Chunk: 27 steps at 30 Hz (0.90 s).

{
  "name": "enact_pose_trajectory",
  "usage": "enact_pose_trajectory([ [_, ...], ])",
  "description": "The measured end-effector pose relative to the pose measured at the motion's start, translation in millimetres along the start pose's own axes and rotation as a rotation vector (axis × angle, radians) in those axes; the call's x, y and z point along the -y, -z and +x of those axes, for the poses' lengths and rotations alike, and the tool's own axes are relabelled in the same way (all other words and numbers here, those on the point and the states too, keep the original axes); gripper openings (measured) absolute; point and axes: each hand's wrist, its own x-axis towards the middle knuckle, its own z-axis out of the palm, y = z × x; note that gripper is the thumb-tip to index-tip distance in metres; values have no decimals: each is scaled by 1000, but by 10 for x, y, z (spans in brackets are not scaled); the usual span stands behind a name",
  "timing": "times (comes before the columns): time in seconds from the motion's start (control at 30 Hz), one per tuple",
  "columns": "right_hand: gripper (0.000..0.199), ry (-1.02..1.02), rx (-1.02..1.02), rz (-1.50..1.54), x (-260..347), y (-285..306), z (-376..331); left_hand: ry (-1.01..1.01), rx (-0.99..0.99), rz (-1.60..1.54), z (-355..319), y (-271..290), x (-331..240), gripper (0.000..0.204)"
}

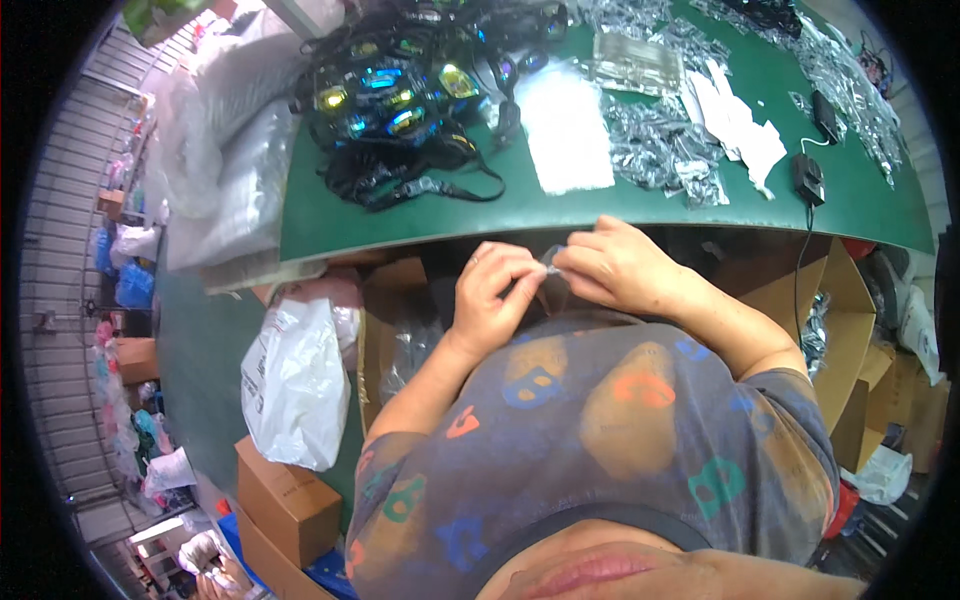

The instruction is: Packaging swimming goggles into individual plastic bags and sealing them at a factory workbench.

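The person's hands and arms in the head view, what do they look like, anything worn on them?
Both forearms are bare. Short sleeves of a grey T-shirt printed with orange, blue and green shapes end near the elbows. The left hand seems to carry a thin ring on one finger; the right hand shows no ring. No gloves, no watch visible.

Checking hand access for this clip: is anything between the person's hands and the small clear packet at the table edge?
Nothing visible: left hand and right hand both already pinch the small clear packet just below the green table edge.
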Motion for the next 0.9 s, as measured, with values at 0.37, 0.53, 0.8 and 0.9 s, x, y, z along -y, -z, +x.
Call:
enact_pose_trajectory([
  [0.37,20,-149,11,-59,-20,508,-466,148,-37,-422,133,-229,-83,4],
  [0.53,25,-240,-83,-201,113,1306,-947,-177,276,-246,753,-136,-121,7],
  [0.8,30,-1003,-396,-699,687,2530,-2545,-612,380,767,2333,22,930,31],
  [0.9,33,-1308,-248,-950,645,2778,-3076,-626,614,1072,2548,-15,1280,27],
])
